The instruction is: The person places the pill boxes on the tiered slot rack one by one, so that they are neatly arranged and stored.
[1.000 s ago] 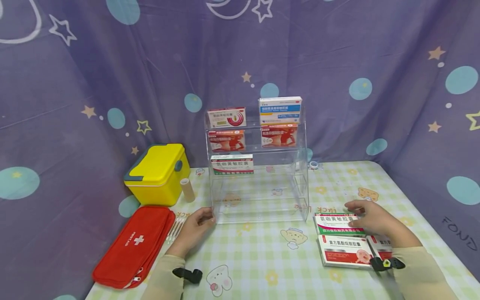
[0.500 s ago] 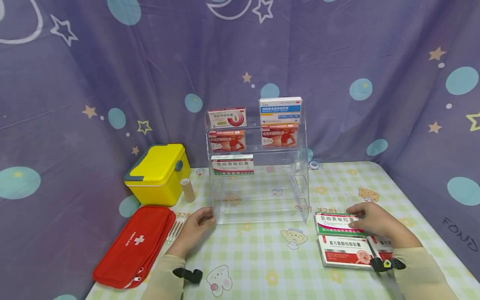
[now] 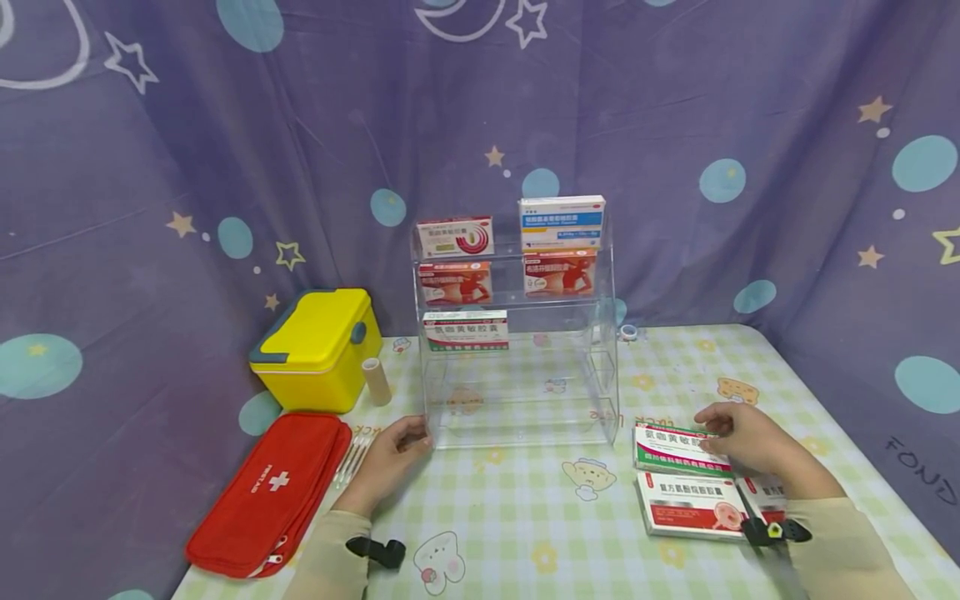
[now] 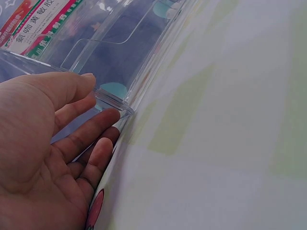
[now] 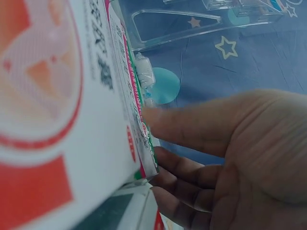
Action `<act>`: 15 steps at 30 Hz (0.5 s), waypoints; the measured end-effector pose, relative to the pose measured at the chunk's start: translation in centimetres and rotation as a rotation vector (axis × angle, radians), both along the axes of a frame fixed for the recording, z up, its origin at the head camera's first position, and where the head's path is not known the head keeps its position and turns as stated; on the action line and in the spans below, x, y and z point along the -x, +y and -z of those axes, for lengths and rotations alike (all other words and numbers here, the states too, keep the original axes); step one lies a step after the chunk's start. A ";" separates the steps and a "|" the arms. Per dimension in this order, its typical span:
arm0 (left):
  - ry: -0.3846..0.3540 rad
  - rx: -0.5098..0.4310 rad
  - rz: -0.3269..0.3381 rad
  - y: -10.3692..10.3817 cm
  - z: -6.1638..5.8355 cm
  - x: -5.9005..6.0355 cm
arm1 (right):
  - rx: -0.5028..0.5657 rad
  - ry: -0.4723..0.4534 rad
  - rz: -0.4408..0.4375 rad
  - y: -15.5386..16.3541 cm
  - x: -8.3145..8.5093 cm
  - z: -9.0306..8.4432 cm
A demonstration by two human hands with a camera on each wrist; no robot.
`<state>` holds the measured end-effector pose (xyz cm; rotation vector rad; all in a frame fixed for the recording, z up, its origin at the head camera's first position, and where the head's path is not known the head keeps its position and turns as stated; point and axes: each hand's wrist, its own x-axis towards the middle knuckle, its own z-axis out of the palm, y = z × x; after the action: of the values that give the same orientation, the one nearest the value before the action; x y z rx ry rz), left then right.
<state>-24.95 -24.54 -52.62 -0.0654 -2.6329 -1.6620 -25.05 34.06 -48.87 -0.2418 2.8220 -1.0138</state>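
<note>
In the head view, my right hand (image 3: 750, 442) pinches a white medicine box with green and magenta bands (image 3: 678, 450) at its right end. The right wrist view shows the thumb (image 5: 192, 125) on its printed face and the fingers curled at its edge. Just nearer lies a white-and-red medicine box (image 3: 693, 504), with another red-and-white box (image 3: 763, 497) partly under my wrist. My left hand (image 3: 393, 458) is at the lower left front corner of a clear acrylic display rack (image 3: 517, 408). Its fingers are loosely bent and touch that corner (image 4: 112, 98).
Several medicine boxes stand on the rack's upper tiers, among them a blue-and-white box (image 3: 561, 223). At left are a yellow case (image 3: 311, 350), a tan roll (image 3: 377, 382), a red first-aid pouch (image 3: 270, 492) and cotton swabs (image 3: 354, 454). A small tape roll (image 3: 628, 332) lies behind.
The green-banded box has shifted slightly right and tilted up a little in my right hand, widening the gap to the white-and-red box. My left hand stays at the rack's corner.
</note>
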 end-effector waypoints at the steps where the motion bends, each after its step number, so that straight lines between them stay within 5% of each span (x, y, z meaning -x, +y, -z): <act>1: 0.002 0.001 0.000 0.0 0.0 0.0 | -0.007 -0.005 -0.006 0.0 0.0 -0.1; 15: 0.008 0.006 0.001 0.0 0.1 0.0 | -0.022 -0.020 -0.089 -0.4 -0.2 -0.2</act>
<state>-24.94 -24.56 -52.77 -0.0727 -2.6326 -1.6505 -24.81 33.65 -48.68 -0.3494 2.7754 -0.9609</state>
